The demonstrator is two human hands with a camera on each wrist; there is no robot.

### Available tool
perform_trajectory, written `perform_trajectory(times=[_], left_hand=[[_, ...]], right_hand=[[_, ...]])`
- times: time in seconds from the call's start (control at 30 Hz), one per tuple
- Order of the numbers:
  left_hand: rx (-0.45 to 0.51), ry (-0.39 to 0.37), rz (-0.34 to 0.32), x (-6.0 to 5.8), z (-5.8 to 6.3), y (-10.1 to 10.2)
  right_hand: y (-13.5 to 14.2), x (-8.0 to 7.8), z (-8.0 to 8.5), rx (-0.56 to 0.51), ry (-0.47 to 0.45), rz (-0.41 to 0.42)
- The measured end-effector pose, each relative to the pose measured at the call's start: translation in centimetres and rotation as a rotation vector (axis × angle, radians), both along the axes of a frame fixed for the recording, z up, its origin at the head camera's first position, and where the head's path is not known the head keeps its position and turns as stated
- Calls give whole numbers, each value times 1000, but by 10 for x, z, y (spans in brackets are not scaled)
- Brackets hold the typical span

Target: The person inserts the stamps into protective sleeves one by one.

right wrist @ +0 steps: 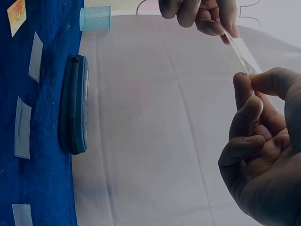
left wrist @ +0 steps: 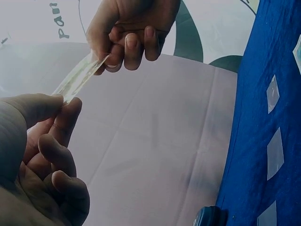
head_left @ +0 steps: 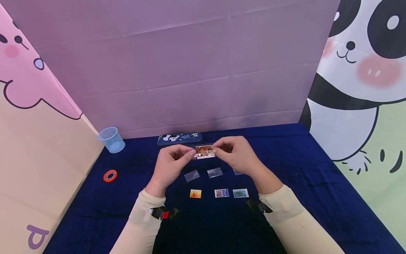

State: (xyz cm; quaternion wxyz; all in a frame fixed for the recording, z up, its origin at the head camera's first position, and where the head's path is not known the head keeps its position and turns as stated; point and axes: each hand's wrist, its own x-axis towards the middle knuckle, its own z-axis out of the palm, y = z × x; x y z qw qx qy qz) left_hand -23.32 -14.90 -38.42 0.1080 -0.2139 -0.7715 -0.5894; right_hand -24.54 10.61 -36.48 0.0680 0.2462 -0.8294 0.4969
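Observation:
Between both hands, above the table, is a small brown picture stamp (head_left: 204, 151) inside a clear plastic sleeve. My left hand (head_left: 171, 164) pinches the sleeve's left end between thumb and index finger. At the right end, the thumb and index finger of my right hand (head_left: 238, 155) pinch it too. Seen edge-on in the left wrist view, the sleeve (left wrist: 77, 77) is stretched flat between the hands. Below lie clear sleeves (head_left: 215, 172) in a row, one partly hidden by the right wrist. Nearer me are an orange stamp (head_left: 195, 193), a purple stamp (head_left: 221, 193) and a green-blue stamp (head_left: 240, 193).
A dark blue pencil case (head_left: 179, 138) with a panda print lies at the table's back edge, behind the hands. At the back left corner stands a light blue cup (head_left: 111, 140), with an orange tape roll (head_left: 105, 176) in front of it. Dark blue cloth (head_left: 301, 169) covers the table.

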Motion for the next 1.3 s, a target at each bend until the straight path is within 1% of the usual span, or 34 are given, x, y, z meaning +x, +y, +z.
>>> perform_trajectory(times=[0.17, 0.43, 0.63, 0.8, 0.9, 1.07, 1.13, 1.2, 1.3], left_hand=[[3, -5, -2, 1, 0, 1], [3, 6, 32, -1, 0, 0], [3, 1, 43, -2, 0, 2], [-13, -15, 58, -2, -1, 2], [-21, -27, 63, 0, 3, 3], [-12, -24, 53, 13, 21, 7], [-6, -18, 47, 17, 26, 8], [-2, -17, 42, 18, 27, 8], [-6, -29, 47, 12, 19, 6]], right_hand=[[1, 1, -1, -5, -1, 6], [2, -1, -1, -61, 1, -7], [1, 0, -1, -39, 6, 12], [0, 0, -1, -31, -5, 5], [-1, -1, -1, -29, -17, 4], [-1, -2, 0, -22, -30, 0], [-1, -2, 0, -20, -32, -2], [-1, -1, 0, -19, -37, -4], [-1, -1, 0, -15, -42, -3]])
